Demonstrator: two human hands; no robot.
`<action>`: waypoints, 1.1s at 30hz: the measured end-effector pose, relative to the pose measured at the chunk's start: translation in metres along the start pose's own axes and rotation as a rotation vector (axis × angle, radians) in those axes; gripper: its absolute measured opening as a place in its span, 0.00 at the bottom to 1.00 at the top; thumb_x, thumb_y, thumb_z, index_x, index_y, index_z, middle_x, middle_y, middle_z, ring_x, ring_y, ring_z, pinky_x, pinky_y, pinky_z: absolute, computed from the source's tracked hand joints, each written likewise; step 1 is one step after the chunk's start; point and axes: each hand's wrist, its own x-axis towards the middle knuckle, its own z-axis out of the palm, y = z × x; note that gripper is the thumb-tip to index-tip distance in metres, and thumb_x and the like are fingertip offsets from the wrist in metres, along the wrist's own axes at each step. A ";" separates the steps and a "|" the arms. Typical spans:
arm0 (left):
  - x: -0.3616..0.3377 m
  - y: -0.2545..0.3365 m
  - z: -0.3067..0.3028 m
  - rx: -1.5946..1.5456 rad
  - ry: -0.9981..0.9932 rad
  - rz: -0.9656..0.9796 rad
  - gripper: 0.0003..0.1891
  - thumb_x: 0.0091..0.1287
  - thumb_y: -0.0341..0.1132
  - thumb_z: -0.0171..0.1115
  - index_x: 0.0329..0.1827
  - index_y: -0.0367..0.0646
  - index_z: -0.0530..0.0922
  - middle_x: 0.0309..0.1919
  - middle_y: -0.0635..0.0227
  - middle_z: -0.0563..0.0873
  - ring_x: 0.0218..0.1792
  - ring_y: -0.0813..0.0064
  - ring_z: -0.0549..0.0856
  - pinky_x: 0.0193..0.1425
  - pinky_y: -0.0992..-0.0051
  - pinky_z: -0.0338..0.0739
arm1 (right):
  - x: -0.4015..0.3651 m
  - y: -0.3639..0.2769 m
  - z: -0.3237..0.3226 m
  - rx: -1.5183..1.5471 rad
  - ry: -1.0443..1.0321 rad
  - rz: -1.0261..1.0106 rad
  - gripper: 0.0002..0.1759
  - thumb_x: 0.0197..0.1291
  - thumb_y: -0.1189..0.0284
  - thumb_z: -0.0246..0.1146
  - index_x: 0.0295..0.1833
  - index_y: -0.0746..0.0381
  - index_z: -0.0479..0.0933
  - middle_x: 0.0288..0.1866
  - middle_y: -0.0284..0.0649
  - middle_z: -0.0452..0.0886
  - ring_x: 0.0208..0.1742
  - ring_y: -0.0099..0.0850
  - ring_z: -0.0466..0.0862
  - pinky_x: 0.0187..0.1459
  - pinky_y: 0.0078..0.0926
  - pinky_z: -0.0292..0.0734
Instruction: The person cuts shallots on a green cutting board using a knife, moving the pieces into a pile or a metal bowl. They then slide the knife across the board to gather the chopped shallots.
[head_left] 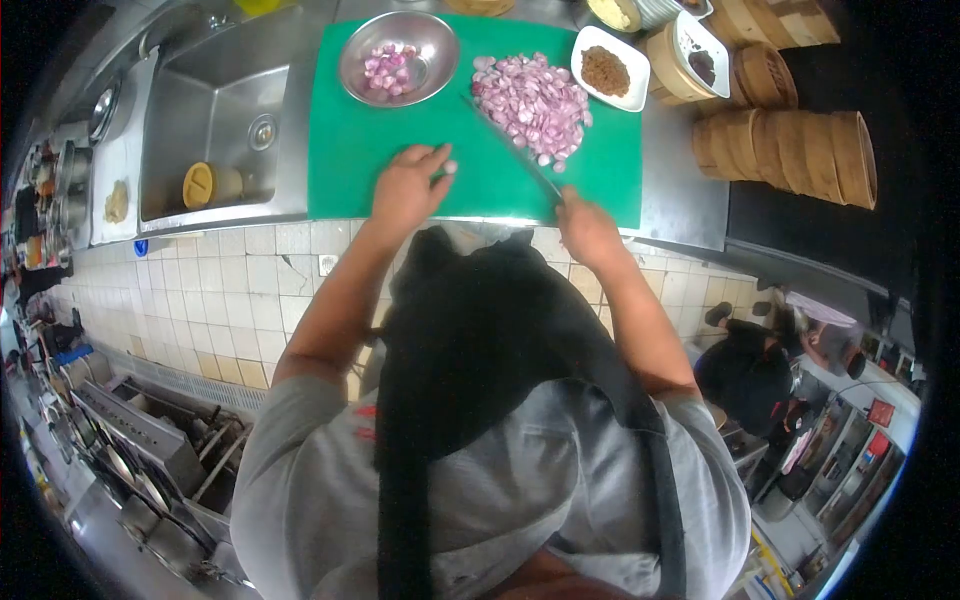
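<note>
My right hand (pixel 588 228) is closed round the handle of a knife (pixel 515 148), whose blade points up and left along the edge of a heap of sliced shallots (pixel 533 103). All this is on a green cutting board (pixel 350 150). My left hand (pixel 411 186) is over the board's lower middle, fingers bent and thumb and forefinger near each other. A small whitish piece shows at its fingertips; whether they grip it is unclear. Above my left hand stands a metal bowl (pixel 432 62) with shallots (pixel 388 70) in it.
Right of the heap is a white dish of brown food (pixel 605 71). Bamboo steamers (pixel 785 150) stand farther right, near another white dish (pixel 701 62). A sink (pixel 215 125) with a yellow-lidded container (pixel 199 186) is at left. Other people (pixel 745 375) are at lower right.
</note>
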 end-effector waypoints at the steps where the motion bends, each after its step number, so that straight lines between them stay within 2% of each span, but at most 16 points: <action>1: -0.002 -0.002 0.002 -0.027 0.028 0.025 0.12 0.71 0.37 0.74 0.55 0.48 0.92 0.53 0.62 0.91 0.53 0.57 0.90 0.57 0.58 0.86 | -0.003 -0.005 -0.001 0.006 -0.017 0.013 0.14 0.81 0.67 0.58 0.64 0.64 0.73 0.47 0.64 0.86 0.52 0.64 0.86 0.55 0.62 0.79; 4: -0.003 -0.008 0.011 -0.113 0.104 0.085 0.09 0.68 0.33 0.76 0.50 0.47 0.91 0.50 0.64 0.92 0.51 0.59 0.91 0.55 0.60 0.87 | -0.009 -0.016 0.004 0.009 -0.013 -0.069 0.13 0.81 0.68 0.57 0.62 0.63 0.73 0.47 0.64 0.87 0.52 0.64 0.86 0.55 0.62 0.79; 9: 0.000 -0.011 0.017 -0.202 0.176 0.102 0.07 0.65 0.28 0.78 0.44 0.46 0.91 0.44 0.66 0.93 0.45 0.61 0.92 0.49 0.65 0.88 | -0.014 -0.028 0.004 -0.015 -0.030 -0.062 0.11 0.81 0.67 0.58 0.59 0.64 0.73 0.46 0.63 0.87 0.51 0.65 0.87 0.53 0.63 0.79; 16: 0.008 -0.013 0.028 -0.219 0.178 0.120 0.06 0.63 0.28 0.77 0.42 0.46 0.90 0.43 0.66 0.92 0.43 0.61 0.92 0.47 0.64 0.88 | -0.016 -0.031 0.009 -0.123 -0.048 -0.110 0.09 0.81 0.71 0.54 0.58 0.64 0.73 0.46 0.60 0.88 0.50 0.61 0.89 0.51 0.61 0.82; 22: 0.009 -0.017 0.033 -0.221 0.202 0.118 0.05 0.62 0.28 0.77 0.39 0.46 0.89 0.43 0.67 0.92 0.43 0.62 0.92 0.47 0.64 0.89 | -0.037 -0.044 -0.017 -0.157 0.023 -0.163 0.12 0.75 0.77 0.54 0.60 0.64 0.74 0.45 0.59 0.89 0.49 0.59 0.90 0.50 0.60 0.83; 25: 0.010 -0.017 0.032 -0.206 0.211 0.139 0.05 0.61 0.28 0.77 0.39 0.47 0.89 0.42 0.67 0.93 0.43 0.62 0.92 0.48 0.64 0.89 | -0.031 -0.039 -0.002 -0.182 0.006 -0.134 0.14 0.74 0.79 0.51 0.61 0.65 0.74 0.45 0.59 0.89 0.49 0.59 0.90 0.50 0.59 0.83; 28: 0.011 -0.016 0.031 -0.217 0.223 0.156 0.06 0.61 0.28 0.77 0.38 0.47 0.89 0.42 0.67 0.93 0.43 0.62 0.92 0.48 0.64 0.89 | -0.017 -0.032 0.014 -0.199 0.030 -0.168 0.16 0.74 0.76 0.51 0.64 0.62 0.72 0.43 0.58 0.91 0.46 0.58 0.92 0.49 0.58 0.86; 31: 0.009 -0.018 0.031 -0.221 0.215 0.138 0.06 0.61 0.28 0.77 0.38 0.47 0.89 0.41 0.67 0.93 0.42 0.62 0.92 0.48 0.64 0.89 | -0.025 -0.044 0.000 -0.162 0.013 -0.154 0.12 0.75 0.78 0.48 0.58 0.66 0.73 0.44 0.61 0.89 0.48 0.61 0.90 0.50 0.60 0.83; 33: 0.010 -0.017 0.032 -0.213 0.213 0.137 0.06 0.61 0.28 0.77 0.38 0.47 0.89 0.41 0.67 0.93 0.42 0.62 0.92 0.48 0.64 0.89 | -0.026 -0.043 0.004 -0.141 0.006 -0.143 0.11 0.75 0.78 0.48 0.57 0.66 0.72 0.43 0.61 0.89 0.48 0.61 0.90 0.50 0.59 0.83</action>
